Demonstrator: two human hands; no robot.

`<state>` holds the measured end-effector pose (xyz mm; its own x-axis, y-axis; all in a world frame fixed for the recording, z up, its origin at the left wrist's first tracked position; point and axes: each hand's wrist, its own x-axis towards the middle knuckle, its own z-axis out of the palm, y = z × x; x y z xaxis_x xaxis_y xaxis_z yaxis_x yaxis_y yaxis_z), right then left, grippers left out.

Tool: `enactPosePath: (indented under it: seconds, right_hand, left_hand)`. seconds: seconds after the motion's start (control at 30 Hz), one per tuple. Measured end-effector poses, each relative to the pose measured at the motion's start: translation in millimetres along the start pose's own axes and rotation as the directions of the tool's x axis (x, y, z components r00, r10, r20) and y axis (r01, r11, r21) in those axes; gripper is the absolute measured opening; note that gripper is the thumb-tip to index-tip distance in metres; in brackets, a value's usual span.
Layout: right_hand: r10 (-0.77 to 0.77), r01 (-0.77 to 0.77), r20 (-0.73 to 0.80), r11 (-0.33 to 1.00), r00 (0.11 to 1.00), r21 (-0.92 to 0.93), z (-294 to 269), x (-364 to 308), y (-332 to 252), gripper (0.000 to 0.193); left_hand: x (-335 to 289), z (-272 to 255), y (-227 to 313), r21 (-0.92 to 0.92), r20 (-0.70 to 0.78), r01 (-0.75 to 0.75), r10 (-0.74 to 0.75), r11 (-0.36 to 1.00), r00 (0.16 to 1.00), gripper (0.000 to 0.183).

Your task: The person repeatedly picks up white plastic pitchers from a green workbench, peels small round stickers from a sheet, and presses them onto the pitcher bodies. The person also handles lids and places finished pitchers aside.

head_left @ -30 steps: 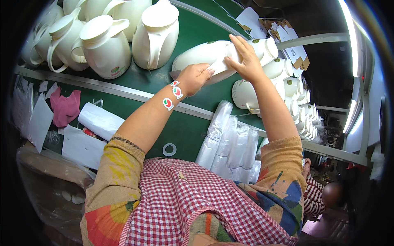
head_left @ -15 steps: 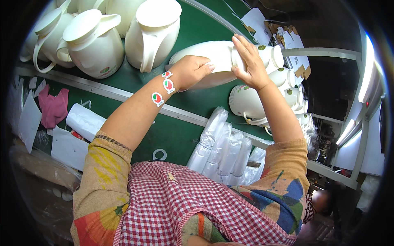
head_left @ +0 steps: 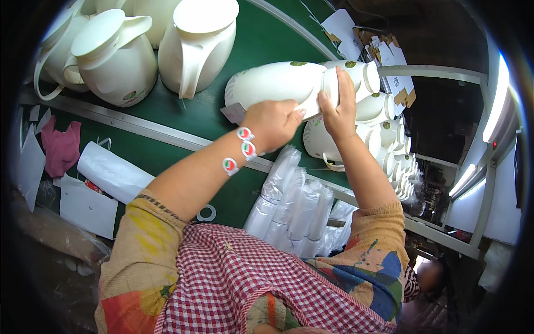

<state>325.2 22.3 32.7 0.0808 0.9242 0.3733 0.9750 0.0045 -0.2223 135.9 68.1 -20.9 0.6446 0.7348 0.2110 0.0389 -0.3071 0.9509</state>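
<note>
A cream-white jug lies on its side on the green work surface, its top end to the right. My left hand is closed on its near side, where the handle would be; the fingers hide that part. Around the lid end my right hand is wrapped, fingers over the top and thumb on the near side. A small pale card sticks out beside the jug's base. Three round red-and-green stickers are on my left wrist and forearm.
Several upright white jugs stand at the left; more jugs lie in a row at right. A metal rail crosses nearer me. Rolled clear plastic bags, a pink cloth and a flat ring lie on the near side.
My left hand has shifted right and nearer me along the jug. My right hand has gone from flat, stretched fingers to curling round the lid end. The jug has turned slightly.
</note>
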Motion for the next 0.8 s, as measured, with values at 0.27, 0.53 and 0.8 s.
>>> enactPosePath:
  seconds: [0.27, 0.53, 0.8]
  right_hand:
    - [-0.419, 0.414, 0.048, 0.906, 0.907, 0.085, 5.8, 23.3, 8.1, 0.070]
    - [0.137, -0.152, 0.180, 0.986, 0.974, 0.069, -0.4, 32.9, -13.5, 0.064]
    - [-0.345, 0.343, 0.021, 0.936, 0.938, 0.078, -14.9, 3.7, 9.3, 0.054]
  left_hand:
    - [27.6, -58.9, -36.7, -0.214, 0.241, 0.084, -0.030, 0.973, 0.970, 0.035]
    - [-0.6, 11.6, -4.5, -0.074, -0.105, 0.010, -0.018, 0.997, 0.994, 0.032]
    - [0.2, 3.0, -13.8, -0.066, 0.072, -0.044, 0.049, 0.997, 0.996, 0.033]
